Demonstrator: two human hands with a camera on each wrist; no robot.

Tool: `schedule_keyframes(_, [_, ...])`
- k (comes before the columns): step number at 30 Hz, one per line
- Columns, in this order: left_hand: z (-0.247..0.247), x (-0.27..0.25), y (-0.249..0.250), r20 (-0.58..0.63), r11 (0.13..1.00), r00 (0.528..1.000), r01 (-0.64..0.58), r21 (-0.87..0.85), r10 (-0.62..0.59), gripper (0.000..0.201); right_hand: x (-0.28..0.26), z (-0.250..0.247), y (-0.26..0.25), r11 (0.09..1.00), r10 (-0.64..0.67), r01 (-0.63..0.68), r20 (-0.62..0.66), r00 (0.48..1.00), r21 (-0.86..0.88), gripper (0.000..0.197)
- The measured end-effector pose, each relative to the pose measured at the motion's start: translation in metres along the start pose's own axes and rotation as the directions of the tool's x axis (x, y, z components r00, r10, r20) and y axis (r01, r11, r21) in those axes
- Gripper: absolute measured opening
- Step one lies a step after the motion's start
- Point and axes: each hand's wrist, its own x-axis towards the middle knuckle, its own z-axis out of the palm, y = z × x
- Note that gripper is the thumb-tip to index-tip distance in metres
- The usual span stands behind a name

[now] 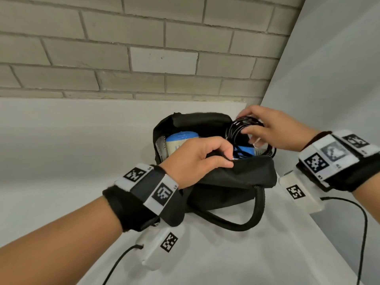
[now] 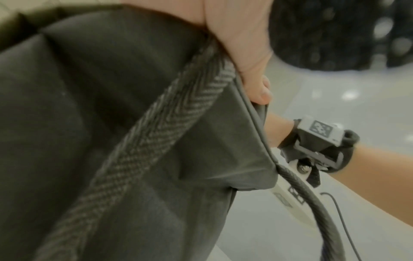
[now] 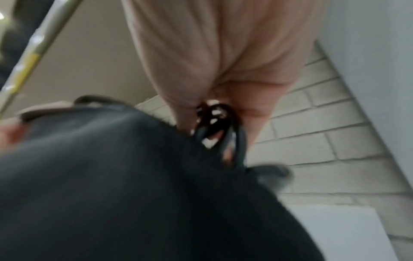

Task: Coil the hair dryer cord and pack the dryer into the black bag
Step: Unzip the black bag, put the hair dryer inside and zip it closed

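The black bag (image 1: 236, 177) stands open on the white surface, with a blue and white hair dryer (image 1: 181, 140) lying inside it. My left hand (image 1: 197, 159) pinches the near rim of the bag by the zipper; the left wrist view shows the same fabric (image 2: 111, 88) and my thumb (image 2: 257, 88) on its edge. My right hand (image 1: 265, 128) grips the coiled black cord (image 1: 238, 128) at the right end of the opening, the coil partly inside. In the blurred right wrist view the cord (image 3: 214, 127) shows between my fingers above the bag (image 3: 111, 176).
The bag's webbing strap (image 1: 242, 219) loops toward me on the white surface (image 1: 61, 140). A brick wall (image 1: 123, 48) runs behind, and a grey wall (image 1: 329, 79) closes the right side. Thin sensor cables (image 1: 364, 233) trail from my wrist units.
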Motion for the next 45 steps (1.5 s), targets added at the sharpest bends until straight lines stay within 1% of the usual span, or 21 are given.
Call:
schedule_keyframes(2, [0.001, 0.001, -0.002, -0.055, 1.000, 0.998, -0.002, -0.030, 0.000, 0.027, -0.006, 0.008, -0.011, 0.978, -0.180, 0.187, 0.078, 0.981, -0.088, 0.022])
schedule_keyframes(3, [0.002, 0.002, -0.002, -0.076, 0.999, 0.997, 0.002, -0.045, -0.006, 0.027, -0.008, 0.010, -0.014, 0.965, -0.226, 0.243, 0.159, 0.961, -0.102, 0.024])
schedule_keyframes(4, [0.004, 0.001, -0.003, -0.088, 0.998, 0.996, 0.008, -0.054, -0.012, 0.027, -0.009, 0.013, -0.015, 0.965, -0.214, 0.245, 0.260, 0.942, -0.092, 0.025])
schedule_keyframes(7, [0.009, 0.002, -0.002, -0.108, 0.998, 0.994, 0.021, -0.053, -0.027, 0.026, -0.008, 0.014, -0.010, 0.997, -0.044, 0.069, 0.522, 0.852, -0.027, 0.030])
schedule_keyframes(9, [0.010, 0.004, -0.002, -0.143, 0.999, 0.989, 0.024, -0.048, -0.031, 0.026, -0.007, 0.011, -0.002, 0.984, -0.005, -0.098, 0.565, 0.825, 0.151, 0.034])
schedule_keyframes(11, [0.006, 0.008, -0.004, -0.194, 0.998, 0.980, 0.042, -0.041, -0.049, 0.026, -0.006, 0.004, 0.004, 0.861, 0.029, -0.281, 0.510, 0.860, 0.424, 0.032])
schedule_keyframes(12, [0.003, 0.009, -0.006, -0.216, 0.998, 0.975, 0.052, -0.035, -0.059, 0.026, -0.006, 0.002, 0.008, 0.808, 0.053, -0.317, 0.474, 0.879, 0.496, 0.032])
schedule_keyframes(13, [0.001, 0.010, -0.007, -0.232, 0.998, 0.971, 0.060, -0.031, -0.065, 0.025, -0.007, 0.002, 0.011, 0.800, 0.071, -0.320, 0.448, 0.891, 0.508, 0.035])
schedule_keyframes(17, [0.004, 0.010, -0.009, -0.229, 0.996, 0.970, 0.088, -0.004, -0.087, 0.025, -0.010, 0.010, 0.022, 0.911, 0.091, -0.243, 0.412, 0.906, 0.333, 0.031])
schedule_keyframes(20, [0.002, 0.010, -0.008, -0.254, 0.997, 0.964, 0.074, -0.014, -0.075, 0.023, -0.011, 0.009, 0.033, 0.883, 0.142, -0.262, 0.311, 0.940, 0.390, 0.025])
schedule_keyframes(22, [0.001, 0.007, -0.006, -0.227, 0.998, 0.972, 0.046, -0.041, -0.054, 0.022, -0.011, 0.009, 0.039, 0.880, 0.166, -0.262, 0.260, 0.951, 0.397, 0.016])
schedule_keyframes(26, [0.004, 0.001, -0.003, -0.154, 0.996, 0.987, 0.043, -0.073, -0.054, 0.027, -0.006, 0.017, 0.043, 0.963, 0.147, -0.203, 0.291, 0.945, 0.174, 0.027])
schedule_keyframes(28, [0.003, 0.001, -0.006, -0.160, 0.995, 0.985, 0.053, -0.083, -0.066, 0.029, -0.002, 0.017, 0.042, 0.987, 0.110, -0.137, 0.254, 0.961, 0.089, 0.035])
schedule_keyframes(31, [0.001, 0.000, -0.008, -0.161, 0.993, 0.983, 0.068, -0.093, -0.082, 0.029, -0.002, 0.020, 0.038, 0.999, 0.006, 0.002, 0.147, 0.989, -0.054, 0.031])
schedule_keyframes(33, [0.000, -0.001, -0.007, -0.167, 0.994, 0.983, 0.060, -0.093, -0.075, 0.029, -0.003, 0.021, 0.037, 0.945, -0.070, 0.096, 0.093, 0.993, -0.312, 0.031])
schedule_keyframes(35, [0.000, -0.001, -0.008, -0.167, 0.995, 0.984, 0.055, -0.089, -0.069, 0.030, -0.004, 0.023, 0.037, 0.863, -0.096, 0.102, 0.038, 0.995, -0.495, 0.025])
schedule_keyframes(37, [0.001, -0.001, -0.008, -0.166, 0.994, 0.983, 0.060, -0.089, -0.074, 0.031, -0.003, 0.024, 0.039, 0.797, -0.150, 0.120, -0.001, 0.989, -0.591, 0.024])
schedule_keyframes(40, [0.002, -0.001, -0.009, -0.166, 0.995, 0.983, 0.062, -0.081, -0.075, 0.031, -0.003, 0.034, 0.046, 0.625, -0.276, 0.212, 0.041, 0.960, -0.751, 0.026])
schedule_keyframes(41, [0.003, -0.001, -0.009, -0.163, 0.995, 0.984, 0.060, -0.078, -0.072, 0.031, -0.003, 0.037, 0.048, 0.603, -0.294, 0.209, 0.029, 0.955, -0.769, 0.027])
schedule_keyframes(43, [0.003, -0.002, -0.008, -0.161, 0.996, 0.984, 0.059, -0.074, -0.071, 0.030, -0.005, 0.038, 0.051, 0.680, -0.274, 0.179, -0.020, 0.962, -0.711, 0.025])
schedule_keyframes(45, [0.001, -0.004, -0.007, -0.187, 0.996, 0.979, 0.065, -0.065, -0.076, 0.030, -0.010, 0.037, 0.056, 0.827, -0.220, 0.138, -0.088, 0.972, -0.546, 0.026])
